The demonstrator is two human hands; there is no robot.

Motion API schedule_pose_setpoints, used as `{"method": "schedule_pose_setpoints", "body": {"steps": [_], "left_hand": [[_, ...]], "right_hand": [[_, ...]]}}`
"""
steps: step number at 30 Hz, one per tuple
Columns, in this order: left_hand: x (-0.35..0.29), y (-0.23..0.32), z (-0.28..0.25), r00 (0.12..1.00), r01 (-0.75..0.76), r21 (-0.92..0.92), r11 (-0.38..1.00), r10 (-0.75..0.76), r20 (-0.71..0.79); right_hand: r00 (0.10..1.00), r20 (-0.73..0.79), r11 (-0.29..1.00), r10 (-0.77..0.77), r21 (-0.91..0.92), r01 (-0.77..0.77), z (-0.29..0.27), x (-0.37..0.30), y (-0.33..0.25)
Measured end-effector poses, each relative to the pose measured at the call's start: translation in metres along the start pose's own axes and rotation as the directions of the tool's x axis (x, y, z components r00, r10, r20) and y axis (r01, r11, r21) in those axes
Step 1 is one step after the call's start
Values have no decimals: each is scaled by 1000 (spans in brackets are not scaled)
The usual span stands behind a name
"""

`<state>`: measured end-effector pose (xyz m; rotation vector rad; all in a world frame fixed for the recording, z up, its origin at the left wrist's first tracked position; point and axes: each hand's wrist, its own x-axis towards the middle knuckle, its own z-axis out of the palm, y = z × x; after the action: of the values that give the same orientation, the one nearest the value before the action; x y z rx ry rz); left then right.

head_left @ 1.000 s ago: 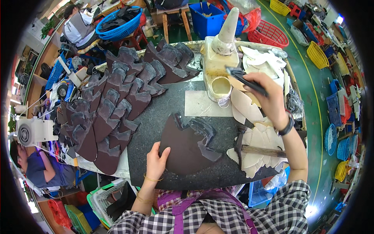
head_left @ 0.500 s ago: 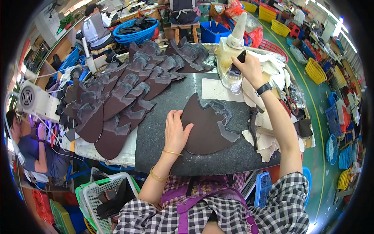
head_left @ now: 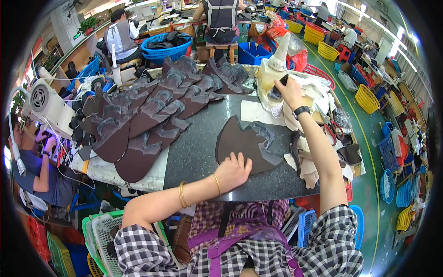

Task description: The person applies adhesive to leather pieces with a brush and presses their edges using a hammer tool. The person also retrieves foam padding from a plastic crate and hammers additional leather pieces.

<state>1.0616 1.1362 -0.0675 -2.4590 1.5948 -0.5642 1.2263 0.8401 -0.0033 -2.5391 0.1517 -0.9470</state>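
One brown piece (head_left: 247, 143) lay by itself on the dark slab (head_left: 194, 150), and a heap of similar pieces (head_left: 152, 111) overlapped to its left, too tangled to count. There were one bottle (head_left: 266, 77) with a cone top, one brush (head_left: 275, 94), one pale card (head_left: 260, 113), one hammer (head_left: 294, 150) and one pair of scissors (head_left: 333, 132) with two red loops.

The left grip (head_left: 234, 172) was loose, its fingers apart and resting on the near edge of the single piece, which reached away beyond them. The right grip (head_left: 291, 93) was closed round the brush at the bottle's near side, farther off and to the right of that piece.

The right forearm hid part of the hammer and scissors; whether the brush tip touched the bottle could not be told.
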Motion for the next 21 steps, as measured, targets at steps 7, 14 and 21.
{"method": "schedule_pose_setpoints", "body": {"steps": [7, 14, 21], "left_hand": [[-20, -80, -59, 963, -77, -120, 990, 43, -266], [-55, -93, -21, 984, -35, -369, 929, 97, 149], [-52, -108, -2, 977, 59, -567, 821, 68, 201]], "right_hand": [[997, -38, 992, 73, 109, -68, -19, -3, 11], [920, 169, 741, 353, 550, -385, -39, -10, 7], [866, 498, 551, -51, 737, -392, -39, -21, -25]]}}
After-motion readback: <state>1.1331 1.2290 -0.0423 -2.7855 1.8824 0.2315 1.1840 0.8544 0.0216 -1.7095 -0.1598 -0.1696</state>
